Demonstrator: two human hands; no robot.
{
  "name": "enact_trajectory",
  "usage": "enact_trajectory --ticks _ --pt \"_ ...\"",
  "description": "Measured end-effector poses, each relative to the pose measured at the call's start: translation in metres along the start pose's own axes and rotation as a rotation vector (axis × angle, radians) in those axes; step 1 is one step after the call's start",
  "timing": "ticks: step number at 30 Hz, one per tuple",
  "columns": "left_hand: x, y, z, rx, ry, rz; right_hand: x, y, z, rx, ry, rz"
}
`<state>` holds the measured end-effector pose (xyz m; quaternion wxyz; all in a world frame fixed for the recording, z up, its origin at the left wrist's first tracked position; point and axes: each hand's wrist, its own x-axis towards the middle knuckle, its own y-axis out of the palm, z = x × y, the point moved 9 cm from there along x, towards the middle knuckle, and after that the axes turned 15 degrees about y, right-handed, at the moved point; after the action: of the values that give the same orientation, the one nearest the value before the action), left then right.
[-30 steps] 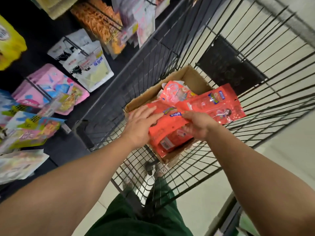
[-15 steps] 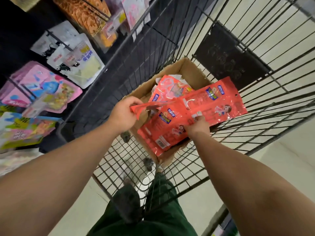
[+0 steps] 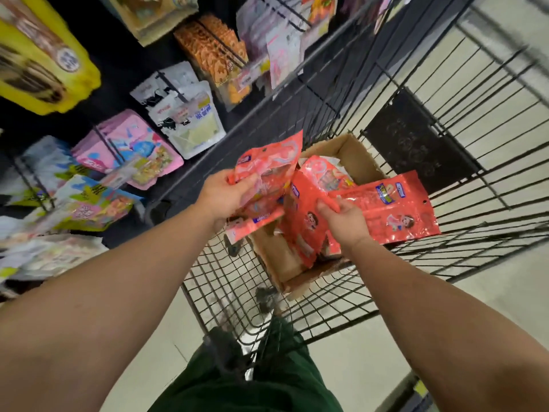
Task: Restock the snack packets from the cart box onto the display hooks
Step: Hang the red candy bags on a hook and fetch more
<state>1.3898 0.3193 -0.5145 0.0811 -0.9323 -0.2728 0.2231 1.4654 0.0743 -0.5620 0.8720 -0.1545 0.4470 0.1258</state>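
Observation:
An open cardboard box [image 3: 355, 157] sits in the black wire cart [image 3: 463, 138]. My left hand [image 3: 225, 196] grips a red snack packet [image 3: 269, 171], lifted clear above the box's near-left corner and tilted toward the display. My right hand [image 3: 346, 218] holds a bundle of red packets [image 3: 398, 208] over the box, one spread flat to the right and another hanging down into it. More red packets [image 3: 325, 172] lie inside the box. Display hooks [image 3: 225, 44] on the left carry hanging packets.
The dark display wall at left holds yellow [image 3: 44, 63], orange [image 3: 217, 52], white [image 3: 184, 114], pink [image 3: 127, 147] and green-yellow [image 3: 92, 203] packets on hooks. The cart's side rail [image 3: 267, 102] runs between the box and the display. Pale floor tiles lie beneath; my green trousers show below.
My left hand has pulled one red packet off the bundle and raised it up and left, away from the box. The view has swung toward the display.

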Motion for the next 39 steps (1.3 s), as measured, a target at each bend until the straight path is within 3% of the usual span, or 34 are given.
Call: enact_trajectory --ticks 9,16,22,27,32,37,39 --pt "-0.071 -0.119 -0.020 -0.308 0.004 -0.205 -0.120 0.097 0.103 -0.023 -0.234 0.322" --pt "-0.201 -0.308 0.006 -0.521 0.112 -0.523 -0.267 0.247 0.107 -0.140 -0.400 0.594" --pt "-0.404 -0.482 0.086 -0.557 0.248 -0.805 -0.440 0.413 0.004 -0.520 -0.663 0.737" --pt "-0.581 -0.587 0.151 -0.613 0.271 -1.048 -0.574 0.530 -0.098 -0.601 -0.832 0.863" --pt "-0.716 -0.650 0.212 -0.620 0.271 -1.323 -0.672 0.621 -0.191 -0.614 -0.717 1.066" --pt "-0.809 -0.686 0.270 -0.669 0.257 -1.474 -0.741 0.710 -0.281 -0.642 -0.396 1.219" --pt "-0.845 -0.705 0.296 -0.656 0.226 -1.542 -0.766 0.747 -0.317 -0.725 -0.385 1.256"
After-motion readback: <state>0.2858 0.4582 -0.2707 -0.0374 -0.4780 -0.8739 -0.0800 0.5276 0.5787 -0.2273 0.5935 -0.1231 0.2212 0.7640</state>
